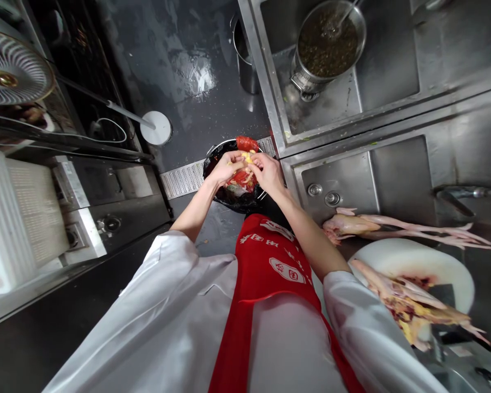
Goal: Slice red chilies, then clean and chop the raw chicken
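Observation:
My left hand (pixel 226 167) and my right hand (pixel 269 172) meet above a bin lined with a black bag (pixel 231 205). Between their fingertips is a small yellow, fleshy piece (pixel 246 157), with a pale strand hanging under it; its exact kind is too small to make out. Both hands are closed in a pinch on it. Red, wet-looking scraps (pixel 246 143) lie at the bin's far rim, and more red and pale waste shows inside, partly hidden by my fingers.
Right of me, a whole plucked bird (pixel 346 224) lies by the sink (pixel 335 169). A cut-open bird (pixel 413 305) rests on a round white cutting board (pixel 378 251). A pot of dark liquid (pixel 327 46) stands in the far sink. White crates (pixel 36 213) are at left.

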Motion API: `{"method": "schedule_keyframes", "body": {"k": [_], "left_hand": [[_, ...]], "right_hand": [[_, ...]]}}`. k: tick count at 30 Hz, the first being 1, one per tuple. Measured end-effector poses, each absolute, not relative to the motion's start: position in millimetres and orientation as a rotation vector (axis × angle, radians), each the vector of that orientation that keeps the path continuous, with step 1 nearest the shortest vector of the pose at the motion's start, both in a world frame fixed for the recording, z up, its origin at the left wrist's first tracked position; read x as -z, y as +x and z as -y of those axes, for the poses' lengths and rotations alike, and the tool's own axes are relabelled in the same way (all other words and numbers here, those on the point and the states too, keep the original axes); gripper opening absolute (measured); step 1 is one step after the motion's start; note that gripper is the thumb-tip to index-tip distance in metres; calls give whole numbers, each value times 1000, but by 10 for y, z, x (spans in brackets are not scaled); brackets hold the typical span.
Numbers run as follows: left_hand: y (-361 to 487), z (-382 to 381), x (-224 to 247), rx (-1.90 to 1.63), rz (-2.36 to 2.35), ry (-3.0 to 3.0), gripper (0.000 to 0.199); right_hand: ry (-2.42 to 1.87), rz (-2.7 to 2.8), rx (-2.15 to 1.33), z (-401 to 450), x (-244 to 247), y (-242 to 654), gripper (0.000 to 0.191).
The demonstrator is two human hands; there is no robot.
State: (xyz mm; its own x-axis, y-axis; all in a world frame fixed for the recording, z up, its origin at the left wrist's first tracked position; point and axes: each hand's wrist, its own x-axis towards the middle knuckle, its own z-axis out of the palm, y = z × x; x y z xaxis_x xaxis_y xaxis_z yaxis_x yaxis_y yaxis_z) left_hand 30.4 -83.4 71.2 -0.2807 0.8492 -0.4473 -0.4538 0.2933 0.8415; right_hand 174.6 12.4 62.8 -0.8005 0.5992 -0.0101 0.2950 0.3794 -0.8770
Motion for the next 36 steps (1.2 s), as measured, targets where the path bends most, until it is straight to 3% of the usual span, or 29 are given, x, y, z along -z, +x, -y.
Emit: {"method": "schedule_keyframes", "body": {"k": [13, 19, 24, 31, 36], "left_hand": [[435, 848, -701, -1305, -1461, 418, 27], [407, 885, -693, -1387, -1506, 376, 28], [302, 892, -712, -1394, -1535, 434, 25], [305, 886, -810, -1214, -1513, 648, 22], [282, 931, -859, -1131, -1574, 757, 23]], "right_hand": [[-1015, 2243, -1458, -216, -576, 1671, 14], [-1198, 1877, -1826, -289, -394, 1684, 15], [-992, 1777, -2042, -293, -475, 1770, 27], [-633, 2341, -1542, -245, -773, 1693, 29], [-490, 2577, -1387, -322, -816, 1697, 24]]}}
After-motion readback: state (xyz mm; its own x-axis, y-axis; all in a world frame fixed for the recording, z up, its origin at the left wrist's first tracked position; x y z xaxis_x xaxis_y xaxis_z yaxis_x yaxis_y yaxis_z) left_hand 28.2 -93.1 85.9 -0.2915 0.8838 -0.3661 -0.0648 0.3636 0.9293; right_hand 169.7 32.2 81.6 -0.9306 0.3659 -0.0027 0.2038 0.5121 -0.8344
